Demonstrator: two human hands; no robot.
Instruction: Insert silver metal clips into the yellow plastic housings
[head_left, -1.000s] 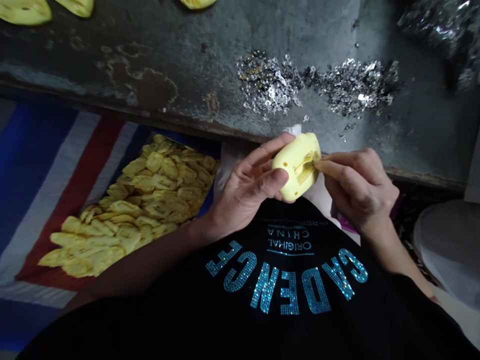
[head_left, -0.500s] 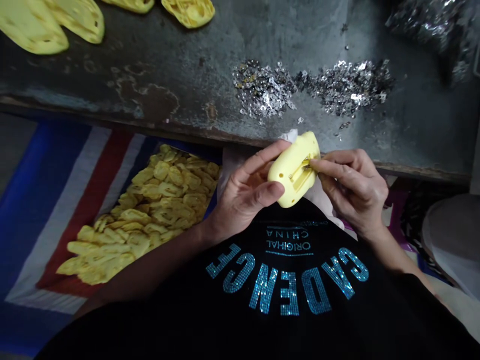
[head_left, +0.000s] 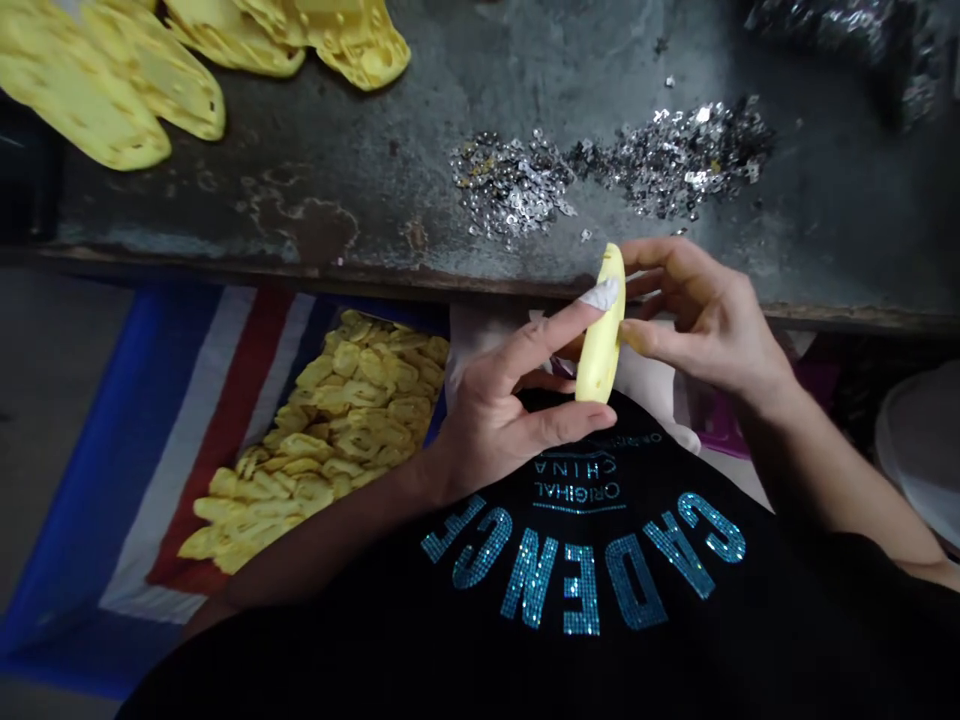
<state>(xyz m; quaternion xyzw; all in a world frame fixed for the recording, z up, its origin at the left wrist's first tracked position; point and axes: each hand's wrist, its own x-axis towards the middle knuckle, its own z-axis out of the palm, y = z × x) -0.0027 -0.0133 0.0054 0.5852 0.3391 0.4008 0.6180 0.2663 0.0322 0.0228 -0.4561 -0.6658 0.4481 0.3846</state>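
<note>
Yellow plastic piece (head_left: 600, 345) held edge-on, upright, between both hands; left hand (head_left: 502, 420) curled, white-wrapped index finger (head_left: 596, 297) pressing its upper part; right hand (head_left: 709, 320) half closed, thumb (head_left: 634, 338) against its side; silver metal bits (head_left: 611, 165) on stained table (head_left: 225, 215) beyond

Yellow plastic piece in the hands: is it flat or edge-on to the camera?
Edge-on: the yellow plastic piece shows only its narrow side, held between the left hand and right hand.
</note>
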